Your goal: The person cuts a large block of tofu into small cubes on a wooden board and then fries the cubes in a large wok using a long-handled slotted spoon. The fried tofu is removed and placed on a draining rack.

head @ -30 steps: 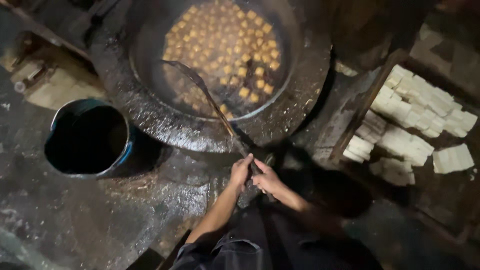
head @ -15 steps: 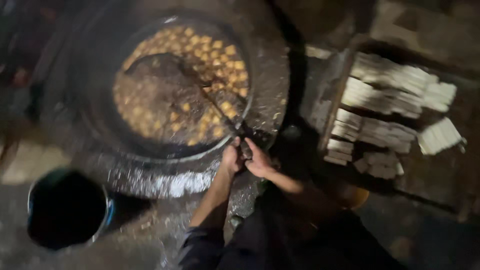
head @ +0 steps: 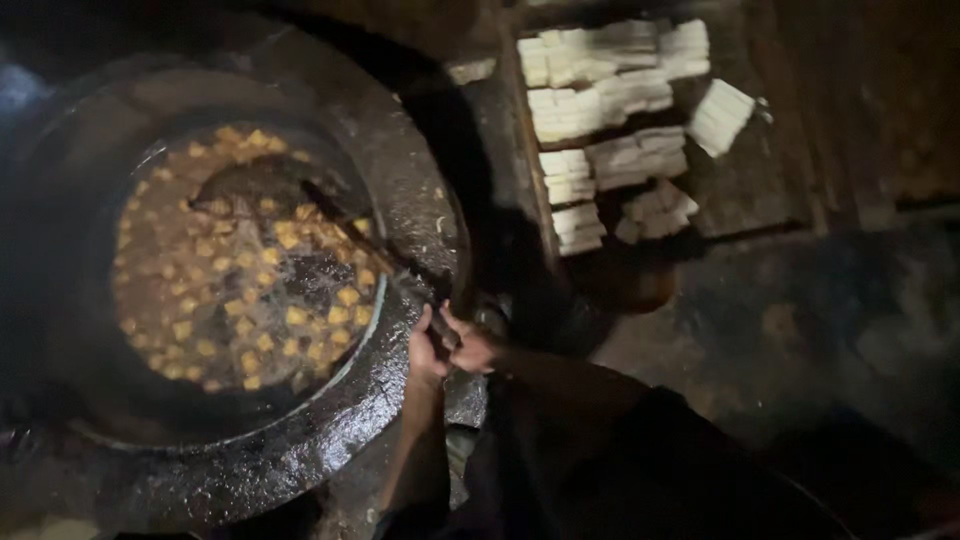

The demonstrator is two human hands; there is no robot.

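Both hands, left hand (head: 428, 350) and right hand (head: 472, 350), clench the skimmer (head: 330, 215) handle. Risk: hot oil in wok (head: 400, 180) splashing if golden cubes (head: 290, 315) get jerked.

Both bare forearms reach forward and meet close together. The left hand (head: 425, 352) is curled in a closed grip, and the right hand (head: 472, 350) is clenched touching it, knuckles up.

Dim, dark room, rough stained floor (head: 820, 330), wooden tray (head: 760, 190) of white blocks (head: 600, 110) at upper right, light faint.
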